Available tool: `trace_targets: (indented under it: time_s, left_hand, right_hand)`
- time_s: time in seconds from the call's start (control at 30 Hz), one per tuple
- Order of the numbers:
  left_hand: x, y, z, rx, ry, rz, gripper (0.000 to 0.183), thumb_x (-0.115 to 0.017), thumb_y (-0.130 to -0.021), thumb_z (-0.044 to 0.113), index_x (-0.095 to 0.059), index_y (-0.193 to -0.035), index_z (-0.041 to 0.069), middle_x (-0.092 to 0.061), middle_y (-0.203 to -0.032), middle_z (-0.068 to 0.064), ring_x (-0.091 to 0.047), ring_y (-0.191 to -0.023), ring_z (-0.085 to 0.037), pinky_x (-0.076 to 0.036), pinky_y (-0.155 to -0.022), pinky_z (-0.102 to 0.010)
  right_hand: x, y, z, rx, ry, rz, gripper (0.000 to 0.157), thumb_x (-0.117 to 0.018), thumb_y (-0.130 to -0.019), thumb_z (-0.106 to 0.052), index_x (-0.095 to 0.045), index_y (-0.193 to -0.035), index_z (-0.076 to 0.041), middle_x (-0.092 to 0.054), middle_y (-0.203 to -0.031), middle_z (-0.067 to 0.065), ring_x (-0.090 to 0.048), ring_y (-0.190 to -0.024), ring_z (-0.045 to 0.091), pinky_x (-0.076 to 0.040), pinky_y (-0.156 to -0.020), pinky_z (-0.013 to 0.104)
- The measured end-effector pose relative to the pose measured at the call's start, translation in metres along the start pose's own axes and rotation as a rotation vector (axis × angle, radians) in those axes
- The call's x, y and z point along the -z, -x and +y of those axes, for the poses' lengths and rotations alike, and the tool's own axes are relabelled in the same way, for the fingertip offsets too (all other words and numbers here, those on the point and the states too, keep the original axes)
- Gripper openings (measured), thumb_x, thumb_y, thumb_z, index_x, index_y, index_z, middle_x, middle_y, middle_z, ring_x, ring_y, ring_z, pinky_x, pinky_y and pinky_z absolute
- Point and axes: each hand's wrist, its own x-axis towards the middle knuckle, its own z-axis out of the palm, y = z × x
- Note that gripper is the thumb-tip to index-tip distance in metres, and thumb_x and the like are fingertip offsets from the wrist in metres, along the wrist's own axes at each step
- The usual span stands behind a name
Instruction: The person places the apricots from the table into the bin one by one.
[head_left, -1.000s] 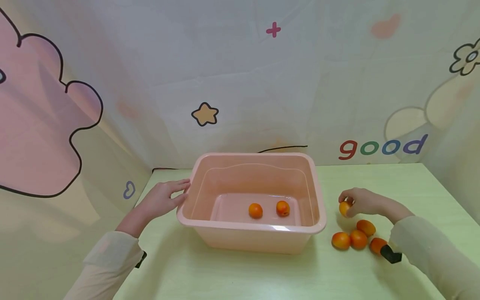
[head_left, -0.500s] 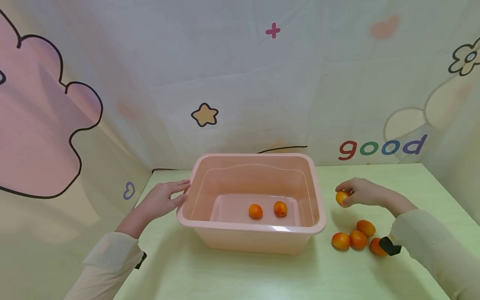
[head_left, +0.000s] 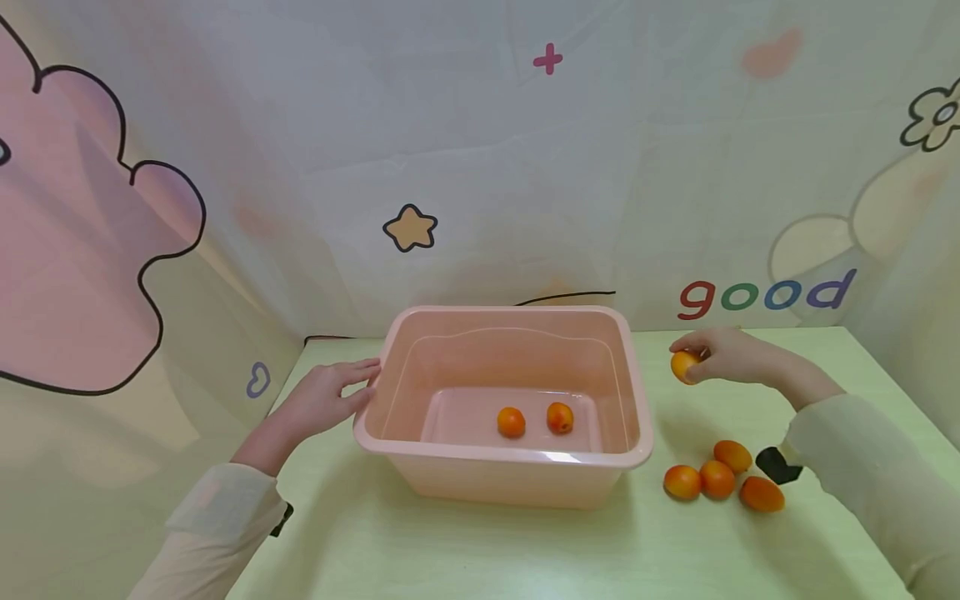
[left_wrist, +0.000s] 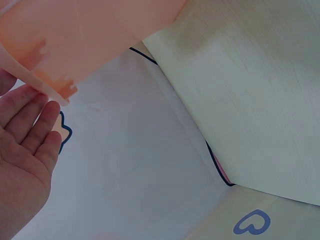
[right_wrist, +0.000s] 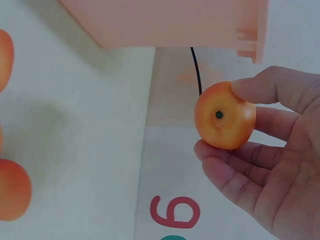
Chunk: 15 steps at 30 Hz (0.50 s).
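A round orange-yellow fruit with a small dark green stem spot (right_wrist: pixel 225 117) is pinched between the thumb and fingers of my right hand (head_left: pixel 731 354). The hand holds it above the table, right of the pink plastic basin (head_left: pixel 502 483). Two orange-red fruits lie on the basin floor, the left fruit (head_left: pixel 512 422) apart from the right fruit (head_left: pixel 560 418). My left hand (head_left: pixel 322 400) rests its fingertips and thumb against the basin's left rim. In the left wrist view the fingers (left_wrist: pixel 37 125) lie nearly straight under the rim, the thumb partly hidden.
Several more orange-red fruits (head_left: pixel 717 480) lie grouped on the pale green table (head_left: pixel 465 550), right of the basin and below the right hand. A printed cloth backdrop (head_left: pixel 487 167) rises behind the table and along its sides.
The right hand has risen off the table and moved toward the back with its fruit. The right fruit in the basin has rolled slightly left. The left hand stays put.
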Motion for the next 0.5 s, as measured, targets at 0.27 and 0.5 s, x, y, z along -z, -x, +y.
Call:
trace_targets:
  time_s: [0.27, 0.5]
  left_hand:
    - [0.0, 0.0, -0.001, 0.001, 0.006, 0.005, 0.043, -0.054, -0.086, 0.022, -0.049, -0.126, 0.006, -0.049, -0.13, -0.009, -0.047, -0.116, -0.032, -0.043, -0.087, -0.046]
    - [0.0, 0.0, -0.002, 0.005, 0.014, 0.003, 0.043, -0.054, -0.087, 0.022, -0.049, -0.126, 0.006, -0.048, -0.13, -0.009, -0.046, -0.117, -0.032, -0.042, -0.088, -0.047]
  right_hand:
    - [0.012, -0.005, -0.016, 0.031, 0.038, 0.051, 0.041, -0.06, -0.077, -0.013, -0.052, -0.115, 0.003, -0.058, -0.091, 0.007, -0.05, -0.08, 0.019, -0.047, -0.071, 0.033]
    - [0.027, -0.009, -0.036, 0.058, 0.075, 0.07, 0.039, -0.061, -0.078, -0.01, -0.053, -0.114, 0.003, -0.058, -0.093, 0.008, -0.051, -0.081, 0.019, -0.049, -0.074, 0.035]
